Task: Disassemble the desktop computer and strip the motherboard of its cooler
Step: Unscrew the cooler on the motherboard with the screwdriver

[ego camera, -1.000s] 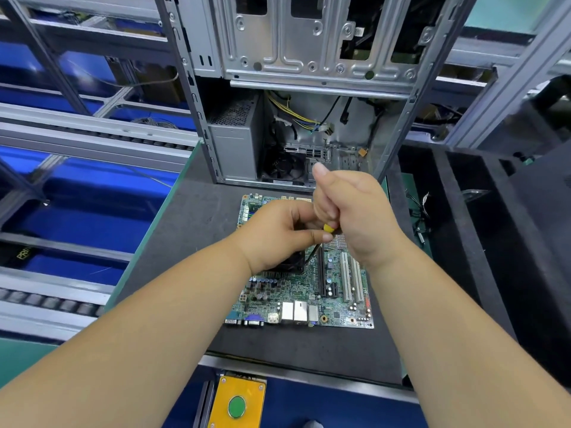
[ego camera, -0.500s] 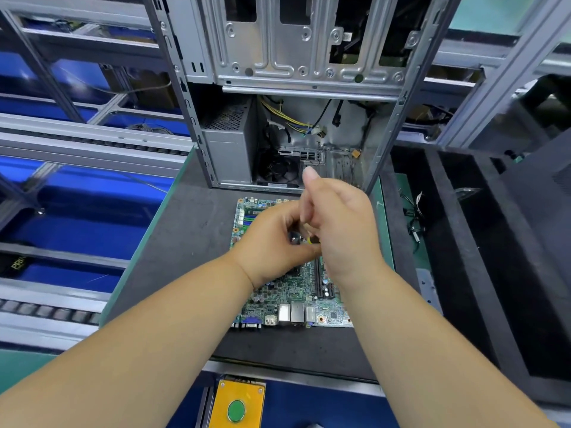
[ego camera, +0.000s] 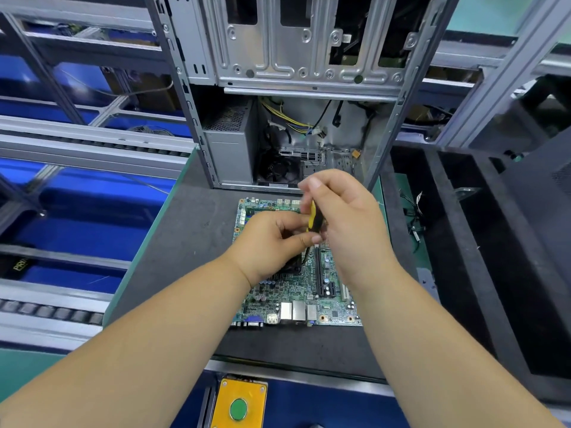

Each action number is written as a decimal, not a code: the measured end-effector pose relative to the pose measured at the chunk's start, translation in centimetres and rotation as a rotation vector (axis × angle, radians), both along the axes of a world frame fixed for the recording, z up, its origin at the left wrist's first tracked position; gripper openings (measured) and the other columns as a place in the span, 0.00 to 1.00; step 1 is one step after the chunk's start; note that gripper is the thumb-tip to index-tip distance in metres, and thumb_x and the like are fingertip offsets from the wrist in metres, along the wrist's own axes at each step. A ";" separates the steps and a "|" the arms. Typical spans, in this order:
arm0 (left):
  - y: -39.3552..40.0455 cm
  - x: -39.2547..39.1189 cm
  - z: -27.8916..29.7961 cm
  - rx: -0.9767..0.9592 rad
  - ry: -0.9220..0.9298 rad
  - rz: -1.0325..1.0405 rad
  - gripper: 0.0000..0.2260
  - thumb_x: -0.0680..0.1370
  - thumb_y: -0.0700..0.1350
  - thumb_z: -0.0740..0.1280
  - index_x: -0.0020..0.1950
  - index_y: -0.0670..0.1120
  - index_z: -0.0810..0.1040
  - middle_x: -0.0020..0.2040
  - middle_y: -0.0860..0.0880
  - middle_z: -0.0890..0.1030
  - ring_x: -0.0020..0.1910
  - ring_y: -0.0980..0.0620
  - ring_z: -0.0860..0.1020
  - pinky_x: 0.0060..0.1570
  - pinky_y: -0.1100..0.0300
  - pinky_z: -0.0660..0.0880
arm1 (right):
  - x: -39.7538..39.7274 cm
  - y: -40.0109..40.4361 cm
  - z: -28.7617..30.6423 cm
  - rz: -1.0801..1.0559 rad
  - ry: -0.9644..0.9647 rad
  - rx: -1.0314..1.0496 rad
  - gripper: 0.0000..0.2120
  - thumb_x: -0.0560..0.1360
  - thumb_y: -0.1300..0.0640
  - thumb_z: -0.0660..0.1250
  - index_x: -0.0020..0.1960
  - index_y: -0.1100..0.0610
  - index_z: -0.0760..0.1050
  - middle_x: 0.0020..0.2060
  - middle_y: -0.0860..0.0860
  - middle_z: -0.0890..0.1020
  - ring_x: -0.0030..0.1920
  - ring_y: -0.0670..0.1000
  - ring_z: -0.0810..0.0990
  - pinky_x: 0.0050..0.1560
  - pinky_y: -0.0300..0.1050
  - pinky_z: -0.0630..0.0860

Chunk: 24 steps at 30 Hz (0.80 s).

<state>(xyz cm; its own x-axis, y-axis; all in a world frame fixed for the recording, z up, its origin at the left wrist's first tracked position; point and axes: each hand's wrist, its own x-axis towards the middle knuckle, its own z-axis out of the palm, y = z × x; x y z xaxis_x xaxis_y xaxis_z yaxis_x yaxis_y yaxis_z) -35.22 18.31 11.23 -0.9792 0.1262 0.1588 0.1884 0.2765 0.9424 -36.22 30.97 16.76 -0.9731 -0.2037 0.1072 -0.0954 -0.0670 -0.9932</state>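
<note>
Both hands work over the motherboard [ego camera: 296,291]: right hand [ego camera: 346,223] grips the screwdriver [ego camera: 312,216] upright, while left hand [ego camera: 272,245] curls around its shaft, seemingly steadying it on a cooler [ego camera: 293,263] screw.

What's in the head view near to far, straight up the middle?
Yellow button box → motherboard → left hand and right hand on the yellow-handled screwdriver → open computer case.

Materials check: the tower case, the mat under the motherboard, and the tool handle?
Tower case: bare sheet metal, likely steel, matte grey with stamped ribs and punched holes. Mat: dark grey, dull, faintly speckled, perhaps rubber or foam. Screwdriver handle in the right hand: yellow and black, smooth, probably plastic.
</note>
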 end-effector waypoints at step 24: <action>0.7 -0.3 0.3 -0.223 0.164 0.023 0.06 0.73 0.48 0.71 0.46 0.59 0.83 0.28 0.61 0.74 0.30 0.64 0.69 0.33 0.70 0.65 | -1.2 0.2 -0.4 -0.214 -0.025 0.123 0.16 0.75 0.45 0.65 0.36 0.56 0.74 0.30 0.49 0.75 0.33 0.46 0.72 0.35 0.44 0.69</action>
<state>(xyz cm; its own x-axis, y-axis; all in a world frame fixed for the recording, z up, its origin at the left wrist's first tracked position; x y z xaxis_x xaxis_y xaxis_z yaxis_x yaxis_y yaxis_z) -35.48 19.00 11.52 -0.9458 0.1542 0.2858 0.3246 0.4798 0.8151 -37.41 31.14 16.35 -0.9976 -0.0023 0.0694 -0.0694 0.0733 -0.9949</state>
